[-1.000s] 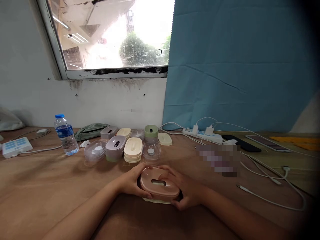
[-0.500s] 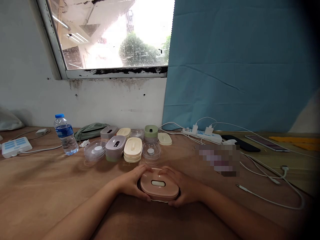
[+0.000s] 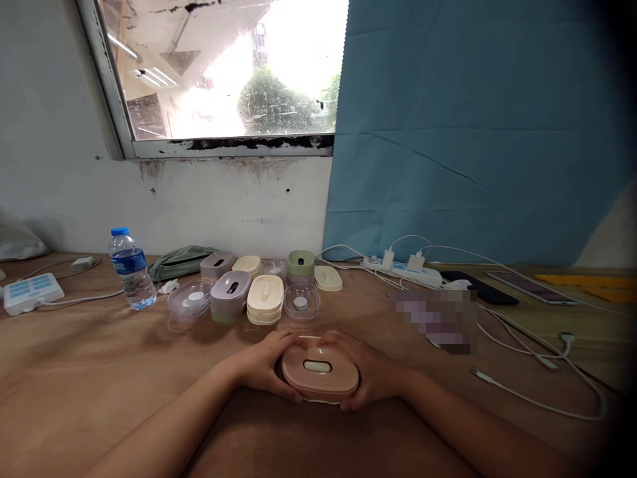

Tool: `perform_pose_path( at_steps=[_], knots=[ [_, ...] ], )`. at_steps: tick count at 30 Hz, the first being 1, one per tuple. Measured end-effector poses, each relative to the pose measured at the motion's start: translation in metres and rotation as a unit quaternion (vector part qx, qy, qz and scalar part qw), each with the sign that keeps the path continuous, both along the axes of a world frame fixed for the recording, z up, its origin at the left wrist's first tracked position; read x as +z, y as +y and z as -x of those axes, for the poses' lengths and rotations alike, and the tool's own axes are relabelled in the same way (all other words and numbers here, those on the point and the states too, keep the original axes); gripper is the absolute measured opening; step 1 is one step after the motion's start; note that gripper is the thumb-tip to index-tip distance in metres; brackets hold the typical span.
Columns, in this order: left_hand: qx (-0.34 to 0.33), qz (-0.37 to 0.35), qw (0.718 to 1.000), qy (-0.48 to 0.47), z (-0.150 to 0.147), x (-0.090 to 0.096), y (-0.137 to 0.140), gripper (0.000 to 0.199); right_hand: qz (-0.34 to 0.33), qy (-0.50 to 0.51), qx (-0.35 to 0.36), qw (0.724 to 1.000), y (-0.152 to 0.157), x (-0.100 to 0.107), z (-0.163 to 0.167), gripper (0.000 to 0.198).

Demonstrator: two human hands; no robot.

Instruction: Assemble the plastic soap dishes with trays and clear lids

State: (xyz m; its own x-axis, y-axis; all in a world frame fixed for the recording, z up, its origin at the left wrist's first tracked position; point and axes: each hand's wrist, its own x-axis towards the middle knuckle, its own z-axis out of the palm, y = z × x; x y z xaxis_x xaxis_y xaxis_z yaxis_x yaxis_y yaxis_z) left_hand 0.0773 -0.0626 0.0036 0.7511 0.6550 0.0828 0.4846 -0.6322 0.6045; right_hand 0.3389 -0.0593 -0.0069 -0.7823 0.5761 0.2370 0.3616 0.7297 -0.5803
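Your left hand [image 3: 263, 366] and right hand [image 3: 373, 373] grip a pink oval box [image 3: 321, 381] between them, at the near middle of the brown table [image 3: 124, 372]. Left: fingers curled over the far rim, thumb along the near left side. Right: fingers over the far right rim, thumb low at the near right corner. Both are closed around the box, pressing from opposite ends, not spread flat. Box top faces up; its slot shows a pale insert, and a thin pale edge runs along the near underside. Whether the base touches the table, cannot tell. Just beyond your hands: a clear container [image 3: 309, 307] with a white disc, beside it a cream lid stack [image 3: 265, 302], then a lilac box [image 3: 229, 299]. Behind: a green-topped box [image 3: 301, 264], with a single cream lid [image 3: 328, 279] lying to its right. Farther left, a water bottle [image 3: 134, 282] stands upright; right, a white power strip [image 3: 403, 269] with chargers plugged in.
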Motion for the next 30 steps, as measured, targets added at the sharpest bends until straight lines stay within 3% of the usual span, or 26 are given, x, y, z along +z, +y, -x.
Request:
perform_pose_path(
  at_steps=[3,7,9,14,23,30],
  knots=[
    [-0.006,0.003,1.000,-0.005,0.000,0.001,0.000,0.080,0.021,0.097,-0.006,0.995,0.007,-0.003,-0.003,0.070],
    [-0.012,0.005,1.000,-0.010,-0.001,0.002,-0.001,0.080,0.007,0.189,-0.176,0.966,0.022,-0.009,0.001,0.038],
    [-0.010,0.006,1.000,-0.005,-0.001,0.002,0.000,0.081,-0.027,0.194,-0.216,0.956,0.031,-0.011,0.008,0.029],
    [-0.013,0.005,1.000,0.001,-0.001,0.000,0.000,0.081,-0.112,0.161,-0.201,0.960,0.055,-0.012,0.028,0.025],
    [-0.004,0.030,0.999,0.015,0.002,-0.004,0.002,0.086,-0.102,0.163,-0.183,0.964,0.064,-0.014,0.033,0.021],
    [-0.019,0.020,1.000,0.007,0.000,0.002,0.000,0.080,-0.099,0.274,-0.261,0.920,0.051,-0.007,0.023,0.024]
  ],
)
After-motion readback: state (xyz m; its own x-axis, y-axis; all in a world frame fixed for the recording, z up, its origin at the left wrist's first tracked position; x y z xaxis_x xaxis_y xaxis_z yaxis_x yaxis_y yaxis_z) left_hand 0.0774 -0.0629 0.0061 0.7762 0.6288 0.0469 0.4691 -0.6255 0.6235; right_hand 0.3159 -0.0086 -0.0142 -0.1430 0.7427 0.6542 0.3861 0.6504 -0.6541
